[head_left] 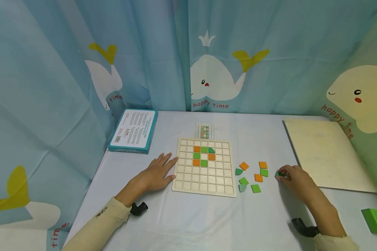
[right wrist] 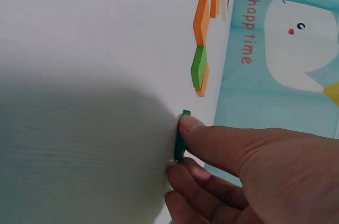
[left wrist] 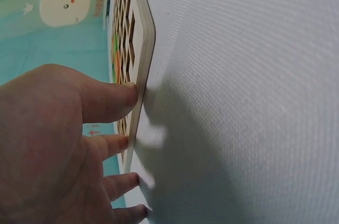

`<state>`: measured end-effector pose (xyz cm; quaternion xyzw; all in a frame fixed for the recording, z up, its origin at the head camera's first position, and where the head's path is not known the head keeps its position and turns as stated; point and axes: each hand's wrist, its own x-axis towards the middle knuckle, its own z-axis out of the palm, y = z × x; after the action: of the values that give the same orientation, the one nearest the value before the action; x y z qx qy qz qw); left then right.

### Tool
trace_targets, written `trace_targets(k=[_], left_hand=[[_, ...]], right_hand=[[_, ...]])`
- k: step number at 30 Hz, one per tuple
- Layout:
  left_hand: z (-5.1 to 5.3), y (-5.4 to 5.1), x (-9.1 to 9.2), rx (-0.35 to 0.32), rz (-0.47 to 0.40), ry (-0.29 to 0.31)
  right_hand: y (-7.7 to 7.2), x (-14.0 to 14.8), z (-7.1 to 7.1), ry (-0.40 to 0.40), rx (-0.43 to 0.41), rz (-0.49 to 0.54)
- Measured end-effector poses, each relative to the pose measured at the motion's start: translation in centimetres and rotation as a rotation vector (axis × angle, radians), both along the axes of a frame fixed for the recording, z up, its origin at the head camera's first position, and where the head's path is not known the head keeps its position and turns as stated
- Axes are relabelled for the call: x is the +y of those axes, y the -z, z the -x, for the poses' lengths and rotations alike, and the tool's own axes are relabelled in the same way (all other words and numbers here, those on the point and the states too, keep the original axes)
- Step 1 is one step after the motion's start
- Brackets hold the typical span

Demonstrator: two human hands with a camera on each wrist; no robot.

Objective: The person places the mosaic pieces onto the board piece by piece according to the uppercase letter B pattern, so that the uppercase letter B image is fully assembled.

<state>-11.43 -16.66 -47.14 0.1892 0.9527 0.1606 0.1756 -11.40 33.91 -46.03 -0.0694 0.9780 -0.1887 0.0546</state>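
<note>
At the centre of the head view we have one board [head_left: 207,177], with seven tiles on its grid: three orange [head_left: 197,149], three green [head_left: 204,163] and one dark rounded one [head_left: 211,150]. Right of centre, loose on the table [head_left: 191,223], we count eight more: three orange, three green, two rounded. Beyond them, the right hand [head_left: 296,179] pinches another dark green piece [right wrist: 180,147] between thumb and fingers; the fingertips cover part of it, so we cannot make out its full shape. The left hand [head_left: 155,174] lies with fingers spread wide, its thumb touching the board's left edge.

One card [head_left: 204,131] shows above the board, its printed pattern too small for us to read fully. One block [head_left: 375,221] lies at lower right; one panel [head_left: 331,153] rests above it. Both sleeves [head_left: 97,226] are cut off by the bottom edge.

At left, the one box [head_left: 132,130] carries a barcode and small print; we read "SETS OF COLUMN". On the curtain [head_left: 163,69], with four whales [head_left: 218,82], "happy time" appears at centre and right.
</note>
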Motion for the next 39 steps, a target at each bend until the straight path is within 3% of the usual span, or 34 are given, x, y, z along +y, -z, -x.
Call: trace_targets(k=[20,39], left_hand=[[-0.1,-0.2,-0.1,0.010,-0.006,0.005],[0.0,0.2,0.0,0.012,-0.007,0.003]], right_hand=[[0.4,-1.5,-0.6,0.035,0.123,-0.023],[0.2,-2.2,-0.8,0.075,0.119,-0.057]])
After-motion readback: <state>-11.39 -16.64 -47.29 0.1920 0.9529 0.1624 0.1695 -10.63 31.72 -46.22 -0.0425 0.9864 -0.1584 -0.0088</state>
